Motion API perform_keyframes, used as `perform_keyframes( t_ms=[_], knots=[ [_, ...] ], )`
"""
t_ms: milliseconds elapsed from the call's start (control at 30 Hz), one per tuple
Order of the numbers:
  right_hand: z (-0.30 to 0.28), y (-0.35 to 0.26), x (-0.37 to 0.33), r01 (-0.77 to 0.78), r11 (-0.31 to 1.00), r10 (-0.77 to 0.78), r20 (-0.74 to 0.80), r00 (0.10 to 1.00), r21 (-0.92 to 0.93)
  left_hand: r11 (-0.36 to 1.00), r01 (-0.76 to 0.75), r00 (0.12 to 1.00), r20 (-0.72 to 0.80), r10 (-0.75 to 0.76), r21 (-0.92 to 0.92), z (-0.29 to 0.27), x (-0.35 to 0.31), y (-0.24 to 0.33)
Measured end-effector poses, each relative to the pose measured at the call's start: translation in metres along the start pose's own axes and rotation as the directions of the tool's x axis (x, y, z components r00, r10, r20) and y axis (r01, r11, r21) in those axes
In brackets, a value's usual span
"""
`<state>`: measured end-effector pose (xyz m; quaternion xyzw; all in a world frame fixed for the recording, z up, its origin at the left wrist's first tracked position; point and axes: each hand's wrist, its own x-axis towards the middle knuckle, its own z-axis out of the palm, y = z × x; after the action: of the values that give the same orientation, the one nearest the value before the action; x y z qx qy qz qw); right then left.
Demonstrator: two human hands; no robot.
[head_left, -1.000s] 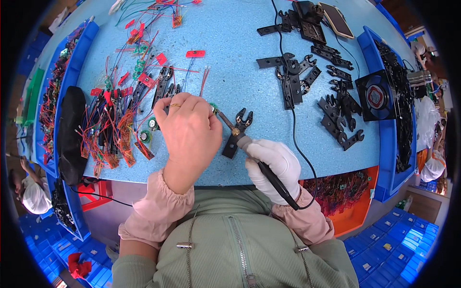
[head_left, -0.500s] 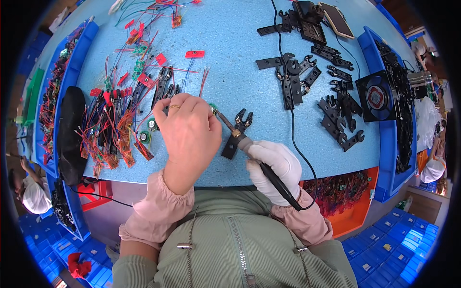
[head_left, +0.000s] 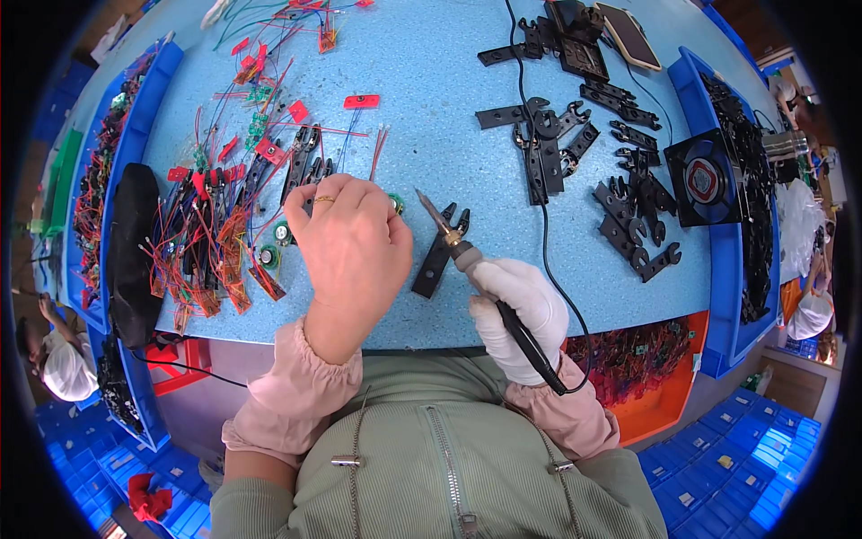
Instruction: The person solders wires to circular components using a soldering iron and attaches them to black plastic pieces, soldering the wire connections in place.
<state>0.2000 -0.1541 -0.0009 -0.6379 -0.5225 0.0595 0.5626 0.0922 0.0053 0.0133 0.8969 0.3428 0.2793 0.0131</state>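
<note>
My bare left hand (head_left: 352, 256), with a ring on one finger, is closed in a pinch over the table. Just past its fingertips peeks a small green round part (head_left: 398, 204), mostly hidden by the hand. My right hand (head_left: 525, 310), in a white glove, grips a soldering iron (head_left: 510, 328) by its black handle. The iron's tip points up and left, apart from the green part. Beneath the iron lies a black fork-ended plastic piece (head_left: 433, 269). Beside my left hand are two green-rimmed round parts with silver centres (head_left: 268, 256).
Wired red and green boards (head_left: 211, 225) crowd the left, near a blue bin (head_left: 148, 117). Black fork-ended pieces (head_left: 543, 153), a fan (head_left: 708, 180), a phone (head_left: 630, 38) and another blue bin (head_left: 705, 314) occupy the right. The iron's cord (head_left: 549, 242) crosses the table.
The soldering iron has drawn back to the right, its tip leaving the green part at my left fingertips. My left hand has stayed nearly still.
</note>
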Motion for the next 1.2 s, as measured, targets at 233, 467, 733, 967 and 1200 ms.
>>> perform_keyframes(
  t_ms=[233, 467, 733, 967, 1200],
  knots=[
    [-0.001, 0.006, 0.005, 0.016, 1.000, -0.016, 0.077, 0.997, 0.000, 0.999, -0.028, 0.999, -0.020, 0.027, -0.038, 0.000, 0.001, 0.001],
    [0.009, 0.002, 0.022, 0.012, 0.985, 0.010, 0.123, 0.992, -0.173, 0.999, -0.034, 0.999, -0.018, 0.034, -0.022, 0.000, 0.000, 0.001],
    [0.023, 0.012, 0.036, 0.018, 0.975, 0.018, 0.159, 0.987, -0.224, 1.000, -0.029, 1.000, 0.003, 0.029, -0.012, -0.001, 0.001, 0.002],
    [0.024, 0.010, 0.036, 0.031, 0.980, -0.006, 0.128, 0.992, -0.198, 0.999, -0.027, 1.000, 0.005, 0.027, -0.025, 0.000, 0.000, 0.001],
    [0.025, 0.014, 0.031, 0.044, 0.979, -0.031, 0.068, 0.997, -0.198, 1.000, -0.023, 1.000, 0.014, 0.023, -0.008, 0.000, -0.001, 0.001]
  ],
)
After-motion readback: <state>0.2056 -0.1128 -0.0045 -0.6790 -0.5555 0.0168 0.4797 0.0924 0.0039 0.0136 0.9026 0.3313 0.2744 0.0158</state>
